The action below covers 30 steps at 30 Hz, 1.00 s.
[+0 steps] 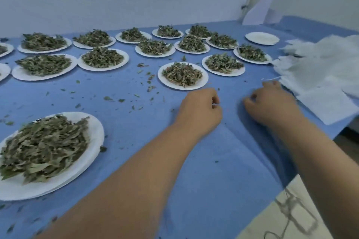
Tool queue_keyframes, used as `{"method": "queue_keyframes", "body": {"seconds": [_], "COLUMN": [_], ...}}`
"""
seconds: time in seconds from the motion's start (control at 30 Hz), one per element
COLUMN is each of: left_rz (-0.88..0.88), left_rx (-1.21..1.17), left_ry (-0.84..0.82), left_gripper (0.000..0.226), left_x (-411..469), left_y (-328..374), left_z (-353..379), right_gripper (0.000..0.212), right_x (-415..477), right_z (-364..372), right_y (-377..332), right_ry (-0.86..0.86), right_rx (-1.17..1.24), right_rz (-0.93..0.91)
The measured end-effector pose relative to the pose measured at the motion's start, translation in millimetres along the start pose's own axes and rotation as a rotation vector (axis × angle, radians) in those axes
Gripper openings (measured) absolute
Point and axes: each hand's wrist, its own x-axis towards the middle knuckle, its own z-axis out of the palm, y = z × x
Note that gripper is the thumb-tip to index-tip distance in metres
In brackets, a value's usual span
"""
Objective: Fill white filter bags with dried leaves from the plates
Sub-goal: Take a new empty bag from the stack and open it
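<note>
Lying in a loose heap at the right edge of the table, the white filter bags (322, 68) overlap one another, flat and crumpled, and a thin white thread (271, 78) trails from their near corner. My right hand (272, 101) hovers just beside that corner, palm down over the blue cloth (213, 170), its fingers loosely bent and spread. It is blurred, but I see nothing held in it. My left hand (200, 108) is near it, a little to the left, with the fingers curled in toward the thumb. Whether they pinch anything I cannot tell. Just beyond the left hand sits the nearest plate (204, 81), white, with a low mound of dried leaves (182, 73) in its middle. More plates of leaves spread behind it in rough rows toward the wall (136, 2), some touching at the rims, and one plain white plate (262, 38) stands at the far right of them. Close to me on the left is a larger plate (93, 141) with a broad pile of leaves (42, 147). Loose leaf bits (108, 98) are scattered over the cloth between the plates. White sheets (260, 7) lean against the wall in the far right corner.
</note>
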Motion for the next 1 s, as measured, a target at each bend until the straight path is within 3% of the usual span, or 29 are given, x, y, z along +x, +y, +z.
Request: {"method": "queue_keyframes", "body": {"seconds": [0.17,0.5,0.7,0.83,1.0], "left_rz": [-0.059,-0.096,-0.092,-0.096,-0.093], "left_rx": [-0.089,-0.13,-0.126,-0.102,-0.085], "left_ry": [0.038,-0.021,-0.028,-0.035,-0.045], "left_gripper": [0.02,0.024,0.023,0.025,0.025], "left_x": [5,0,-3,-4,-4], "left_y": [-8,-7,-5,-2,-2], "left_z": [4,2,1,0,0], "right_gripper": [0.069,0.071,0.083,0.071,0.014], "right_x": [29,50,40,34,19], "right_z": [10,16,18,18,10], "right_y": [31,59,60,60,72], "right_ry": [-0.057,-0.04,-0.166,-0.126,0.116], "right_rx": [-0.11,-0.12,0.13,0.194,0.295], "right_rz": [0.215,0.353,0.552,0.465,0.382]}}
